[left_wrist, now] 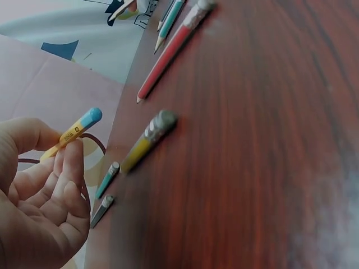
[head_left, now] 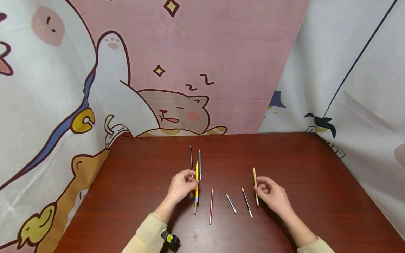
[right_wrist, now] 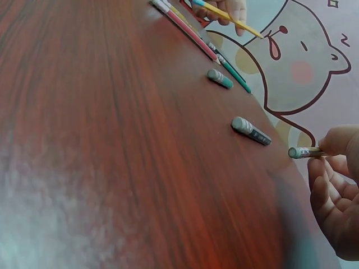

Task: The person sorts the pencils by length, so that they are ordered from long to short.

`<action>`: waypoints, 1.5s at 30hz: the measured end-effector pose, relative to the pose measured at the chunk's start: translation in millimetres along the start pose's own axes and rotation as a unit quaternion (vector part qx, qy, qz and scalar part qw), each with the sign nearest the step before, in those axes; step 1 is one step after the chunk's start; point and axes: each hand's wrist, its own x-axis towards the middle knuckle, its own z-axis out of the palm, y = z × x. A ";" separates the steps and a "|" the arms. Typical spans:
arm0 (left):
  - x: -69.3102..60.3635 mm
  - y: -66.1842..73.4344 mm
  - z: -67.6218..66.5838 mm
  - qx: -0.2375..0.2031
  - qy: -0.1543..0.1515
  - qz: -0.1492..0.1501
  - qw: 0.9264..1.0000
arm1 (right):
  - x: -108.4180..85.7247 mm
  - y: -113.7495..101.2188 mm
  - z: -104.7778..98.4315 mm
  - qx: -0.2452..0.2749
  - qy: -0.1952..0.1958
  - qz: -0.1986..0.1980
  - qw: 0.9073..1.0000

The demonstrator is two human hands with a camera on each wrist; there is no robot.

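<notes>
Because each hand holds a pencil in a light pinch, we would treat this step as a matter of lowering rather than gripping harder. Our left hand [head_left: 181, 186] has thumb and fingertips closed on the blue-ended pencil [head_left: 197, 192], tip pointing away from us and raised off the desk [head_left: 142, 168]; right below it lies a yellow pencil [left_wrist: 136, 156], so we would move sideways before bringing it down, lest one roll the other. Our right hand [head_left: 273, 196] pinches the rubber-tipped pencil [head_left: 255, 179], just beside the black pencil [head_left: 247, 203]; a small tilt of the wrist should lay it flat without nudging that neighbour. Between the hands, the short green pencil [head_left: 231, 203] and the red pencil [head_left: 211, 206] lie apart, with gaps wide enough for fingertips, though a dragging sleeve could sweep them. As for room, the far black pencil [head_left: 191, 156] and the long green pencil [head_left: 200, 165] stand nearest the back edge, where the printed cloth [head_left: 240, 70] hangs, so we would avoid pushing anything forward there. Bare wood stretches out to the right of our right hand and to the left of our left hand, and the side edges are well away; the near edge is out of view.
</notes>
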 end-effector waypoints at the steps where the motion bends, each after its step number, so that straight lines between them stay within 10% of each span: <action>1: 0.7 0.4 1.5 0.005 0.002 0.001 1.000 | 0.3 -0.8 0.8 0.003 0.000 -0.002 1.000; 26: 54.1 15.5 28.9 0.118 0.057 -0.012 0.991 | 10.6 -14.6 18.7 0.040 -0.013 -0.001 0.999; 45: 70.8 3.7 50.2 0.194 0.097 0.011 0.976 | 15.3 -18.0 26.4 0.068 -0.029 0.005 0.997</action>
